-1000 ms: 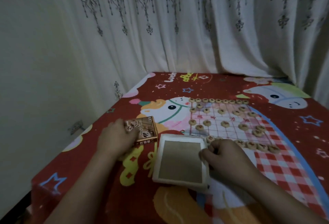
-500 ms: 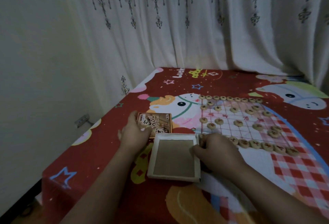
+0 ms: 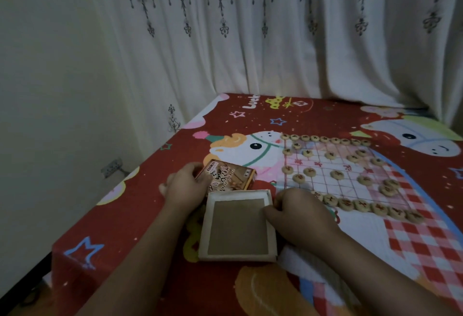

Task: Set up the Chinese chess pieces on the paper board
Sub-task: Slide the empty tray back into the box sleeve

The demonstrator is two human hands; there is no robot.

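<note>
The left hand [image 3: 186,186] is gripping the printed box [image 3: 229,176] by its left end, fingers curled over the top. This box is lying just behind the open tray [image 3: 238,225], touching or overlapping its far rim; I cannot tell which. The right hand [image 3: 298,211] is resting at the tray's right wall near the far corner, fingers curled in & thumb at the rim, pinching the wall as far as I can see. The tray is showing a brown bottom inside white walls. The paper board [image 3: 323,165] is lying on the table [image 3: 140,215] to the right of the tray, w/ the chess pieces [image 3: 337,174] sitting on it: one row along the far edge, one along the near edge, others spread between. The right hand is covering the board's near-left corner, so the start of the near row is hidden. A red cartoon cloth is covering the table. A white curtain [image 3: 250,39] is hanging behind, and a wall socket [image 3: 112,165] is showing at left.
</note>
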